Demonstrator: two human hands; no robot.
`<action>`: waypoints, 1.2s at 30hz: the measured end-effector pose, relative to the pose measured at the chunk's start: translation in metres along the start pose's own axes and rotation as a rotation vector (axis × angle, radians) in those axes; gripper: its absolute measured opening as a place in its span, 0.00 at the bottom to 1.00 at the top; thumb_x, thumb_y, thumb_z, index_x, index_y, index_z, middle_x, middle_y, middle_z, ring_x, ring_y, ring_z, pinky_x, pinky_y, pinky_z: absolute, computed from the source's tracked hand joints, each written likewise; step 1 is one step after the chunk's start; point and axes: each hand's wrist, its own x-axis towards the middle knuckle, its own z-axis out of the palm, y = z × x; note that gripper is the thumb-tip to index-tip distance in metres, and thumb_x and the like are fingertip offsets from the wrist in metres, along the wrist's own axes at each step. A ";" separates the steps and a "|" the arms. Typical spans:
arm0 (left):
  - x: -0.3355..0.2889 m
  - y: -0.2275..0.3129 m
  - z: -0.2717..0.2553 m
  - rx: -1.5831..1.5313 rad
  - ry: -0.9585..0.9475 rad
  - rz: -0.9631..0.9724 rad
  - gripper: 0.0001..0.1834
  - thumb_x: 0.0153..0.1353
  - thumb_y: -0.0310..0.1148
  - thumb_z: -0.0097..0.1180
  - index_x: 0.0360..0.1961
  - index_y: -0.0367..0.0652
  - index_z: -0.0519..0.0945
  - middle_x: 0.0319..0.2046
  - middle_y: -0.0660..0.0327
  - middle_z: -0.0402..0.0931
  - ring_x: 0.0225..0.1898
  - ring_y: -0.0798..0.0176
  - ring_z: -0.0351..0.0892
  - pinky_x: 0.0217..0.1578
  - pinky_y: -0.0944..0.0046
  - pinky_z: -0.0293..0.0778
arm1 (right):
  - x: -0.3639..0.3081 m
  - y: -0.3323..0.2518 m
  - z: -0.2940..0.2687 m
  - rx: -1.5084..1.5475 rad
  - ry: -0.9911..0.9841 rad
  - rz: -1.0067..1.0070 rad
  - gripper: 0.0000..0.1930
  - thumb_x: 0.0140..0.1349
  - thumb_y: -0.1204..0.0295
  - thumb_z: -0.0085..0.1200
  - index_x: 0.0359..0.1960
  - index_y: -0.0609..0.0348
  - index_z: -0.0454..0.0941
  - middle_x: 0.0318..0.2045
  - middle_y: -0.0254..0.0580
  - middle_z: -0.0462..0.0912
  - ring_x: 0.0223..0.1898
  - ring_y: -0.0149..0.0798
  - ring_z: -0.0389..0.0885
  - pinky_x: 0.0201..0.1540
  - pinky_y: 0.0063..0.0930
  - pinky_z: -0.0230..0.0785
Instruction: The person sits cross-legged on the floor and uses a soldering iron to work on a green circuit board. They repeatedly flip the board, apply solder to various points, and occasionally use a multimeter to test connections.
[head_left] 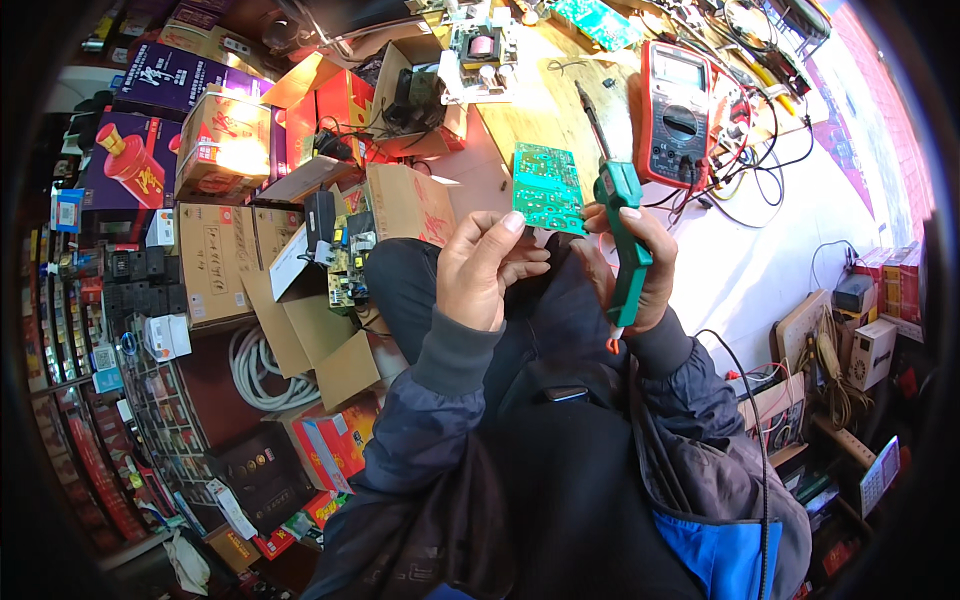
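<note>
My left hand pinches the lower left edge of a green circuit board, its thumb on top. Many small solder points dot the board's visible face. Closed round the handle of a green soldering gun is my right hand. The gun's long metal barrel points up and away, past the board's right side, without visibly touching it. Fingers of my right hand come close to the board's lower right corner; whether they touch it I cannot tell.
A red multimeter with tangled leads lies right of the gun. An open transformer board sits on the wooden table. Cartons, another circuit board and a white cable coil crowd the left. A black cord hangs at right.
</note>
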 end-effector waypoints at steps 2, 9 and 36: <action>-0.003 -0.005 -0.001 -0.016 -0.004 -0.006 0.13 0.73 0.38 0.61 0.44 0.38 0.75 0.40 0.52 0.85 0.40 0.59 0.88 0.43 0.58 0.86 | -0.005 0.001 -0.003 -0.012 -0.011 0.013 0.37 0.55 0.91 0.67 0.65 0.54 0.64 0.42 0.50 0.83 0.43 0.45 0.86 0.46 0.38 0.79; -0.016 -0.017 -0.005 -0.023 0.019 -0.059 0.15 0.74 0.38 0.59 0.46 0.33 0.81 0.43 0.52 0.85 0.47 0.56 0.87 0.49 0.55 0.84 | -0.021 0.004 -0.005 0.015 -0.037 0.029 0.37 0.55 0.90 0.68 0.64 0.54 0.66 0.43 0.51 0.84 0.44 0.45 0.86 0.48 0.38 0.79; -0.023 -0.044 -0.013 -0.100 0.080 -0.240 0.10 0.71 0.33 0.60 0.44 0.36 0.83 0.36 0.56 0.84 0.38 0.62 0.83 0.44 0.54 0.82 | -0.042 0.001 -0.003 0.022 -0.088 0.085 0.34 0.56 0.91 0.66 0.63 0.54 0.69 0.48 0.53 0.84 0.44 0.46 0.86 0.46 0.36 0.80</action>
